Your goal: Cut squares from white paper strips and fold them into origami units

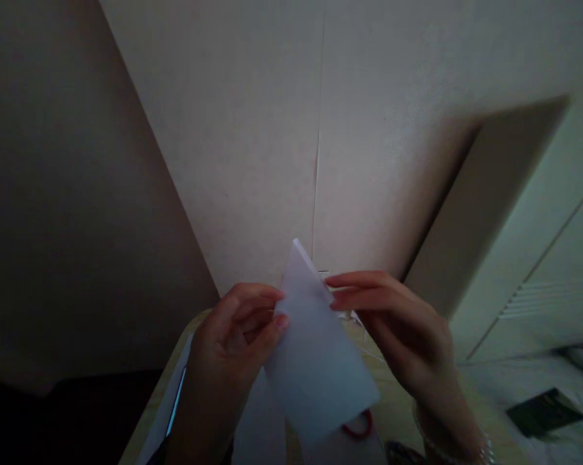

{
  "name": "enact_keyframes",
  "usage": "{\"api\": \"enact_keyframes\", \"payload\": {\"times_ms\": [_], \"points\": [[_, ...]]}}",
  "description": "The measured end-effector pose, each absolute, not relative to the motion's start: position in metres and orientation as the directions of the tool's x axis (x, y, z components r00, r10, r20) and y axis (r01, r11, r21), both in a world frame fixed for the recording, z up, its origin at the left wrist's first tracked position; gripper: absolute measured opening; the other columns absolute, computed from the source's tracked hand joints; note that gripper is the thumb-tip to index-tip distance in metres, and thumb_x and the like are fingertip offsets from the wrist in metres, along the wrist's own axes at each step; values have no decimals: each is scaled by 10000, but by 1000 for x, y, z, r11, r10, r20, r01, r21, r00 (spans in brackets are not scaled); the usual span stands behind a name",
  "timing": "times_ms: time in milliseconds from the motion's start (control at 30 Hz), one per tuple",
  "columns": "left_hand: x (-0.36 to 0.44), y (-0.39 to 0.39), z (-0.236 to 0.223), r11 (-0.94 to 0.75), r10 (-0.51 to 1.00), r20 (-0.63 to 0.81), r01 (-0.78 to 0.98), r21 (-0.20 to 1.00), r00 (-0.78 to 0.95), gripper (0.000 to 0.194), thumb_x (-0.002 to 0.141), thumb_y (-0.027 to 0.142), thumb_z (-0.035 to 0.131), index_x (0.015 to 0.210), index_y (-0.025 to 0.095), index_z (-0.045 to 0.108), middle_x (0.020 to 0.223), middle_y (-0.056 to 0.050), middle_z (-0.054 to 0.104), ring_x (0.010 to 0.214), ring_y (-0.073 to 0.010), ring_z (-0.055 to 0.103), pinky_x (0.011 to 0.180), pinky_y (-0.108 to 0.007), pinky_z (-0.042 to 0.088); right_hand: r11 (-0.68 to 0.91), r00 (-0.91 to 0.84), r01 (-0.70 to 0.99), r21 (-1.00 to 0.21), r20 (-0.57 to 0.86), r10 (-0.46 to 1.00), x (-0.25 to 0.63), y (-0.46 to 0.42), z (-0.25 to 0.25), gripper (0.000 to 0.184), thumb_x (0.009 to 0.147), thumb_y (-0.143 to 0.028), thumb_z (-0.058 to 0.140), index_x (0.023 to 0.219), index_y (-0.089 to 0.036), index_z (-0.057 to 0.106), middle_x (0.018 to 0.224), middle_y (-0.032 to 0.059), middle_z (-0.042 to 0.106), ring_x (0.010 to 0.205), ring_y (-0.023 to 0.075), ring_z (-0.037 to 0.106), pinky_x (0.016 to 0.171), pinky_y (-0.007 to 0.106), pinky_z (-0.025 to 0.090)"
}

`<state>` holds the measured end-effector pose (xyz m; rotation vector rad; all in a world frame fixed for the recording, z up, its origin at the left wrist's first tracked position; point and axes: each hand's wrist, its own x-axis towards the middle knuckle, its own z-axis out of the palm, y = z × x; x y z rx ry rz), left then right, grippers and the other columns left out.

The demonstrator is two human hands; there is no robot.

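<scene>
A white sheet of paper (315,361), folded to a point at its top, is held up tilted in front of me. My left hand (238,336) pinches its left edge between thumb and fingers. At the upper right edge, along a narrow fold, the fingertips of my right hand (402,323) close on the paper; its thumb is hard to make out. Below the paper, a red ring-shaped handle (366,426), perhaps of scissors, shows in part; the rest of it is hidden.
Beneath my hands is a light wooden table (150,413) with more white paper (260,420) on it. A device with a lit edge (176,400) lies by my left forearm. Behind stands a pale wall (253,161). A white cabinet (529,284) and a dark green item (543,411) are at right.
</scene>
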<state>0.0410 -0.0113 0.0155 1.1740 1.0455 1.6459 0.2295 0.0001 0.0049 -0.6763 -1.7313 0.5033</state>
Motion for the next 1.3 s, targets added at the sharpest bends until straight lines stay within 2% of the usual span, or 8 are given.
{"api": "enact_keyframes", "payload": {"times_ms": [100,200,300,433,600,900,1133,1300], "points": [[41,-15,16,-373,909,358,-32,927,-213,162,721,134,787,692,293,776,695,52,714,639,-119,660,629,-173,544,643,-62,154,-750,642,764,223,1,8,177,1020,-225,556,1028,-259,730,1058,11,760,864,120,703,784,220,549],[42,-19,18,-383,905,385,48,922,-181,182,743,148,752,726,321,808,736,48,740,649,-123,648,652,-175,545,558,-143,153,-815,541,829,217,-1,14,174,952,-349,643,887,-208,723,804,13,734,786,162,700,682,243,542],[42,-22,20,-380,913,387,75,922,-132,229,733,128,734,758,336,825,787,41,758,658,-140,660,651,-195,556,481,-175,213,-850,451,875,213,-4,18,213,898,-314,687,715,-206,677,676,-8,675,679,154,651,556,227,481],[43,-24,21,-349,923,354,57,935,-151,222,711,129,762,771,334,821,764,38,777,635,-144,687,661,-207,573,434,-174,248,-866,400,900,211,-6,18,212,881,-276,681,683,-203,675,640,-19,664,600,133,596,526,220,450],[41,-22,18,-276,940,260,-42,960,-223,184,694,147,823,758,312,773,751,56,777,655,-119,732,588,-135,553,398,-189,264,-879,358,915,209,-5,17,195,843,-288,707,673,-195,688,637,-10,656,597,142,583,515,226,449],[39,-16,17,-273,947,244,-126,954,-209,187,689,150,846,775,303,781,669,52,775,590,-124,728,558,-150,565,313,-206,190,-931,274,939,211,-4,19,199,806,-284,722,634,-198,672,568,-33,581,518,119,512,475,222,421],[43,-18,18,-200,972,163,-230,952,-170,275,647,100,852,843,286,804,703,29,807,604,-145,759,551,-160,578,377,-204,266,-887,331,921,210,-5,17,217,820,-248,707,616,-211,644,572,-29,618,531,127,545,484,219,428],[41,-18,19,-212,969,190,-133,968,-157,195,654,96,848,738,268,811,722,24,835,646,-143,778,549,-137,555,409,-197,318,-855,363,911,205,-10,17,183,807,-224,730,632,-217,675,599,-32,689,557,127,620,488,197,449]]}}
